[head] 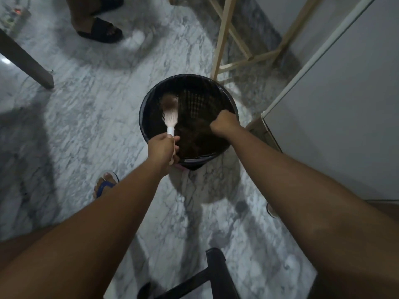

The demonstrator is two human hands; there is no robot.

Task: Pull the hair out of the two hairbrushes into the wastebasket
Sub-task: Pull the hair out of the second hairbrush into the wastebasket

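Note:
A black mesh wastebasket [149,100] with a dark liner stands on the marble floor. My left hand [162,148] grips the handle of a white hairbrush [171,117], whose head reaches over the basket's left side. A brown clump of hair [169,102] clings to the brush's far end. My right hand [224,124] is closed in a fist over the basket's right rim, above a mass of dark hair [194,137] inside; whether it pinches hair I cannot tell. A second hairbrush is not in view.
A wooden folding frame [224,35] stands just behind the basket. A white appliance [334,100] fills the right. Another person's sandalled foot [99,29] is at the top left, a dark table leg [26,59] at left, a black chair part [211,275] below.

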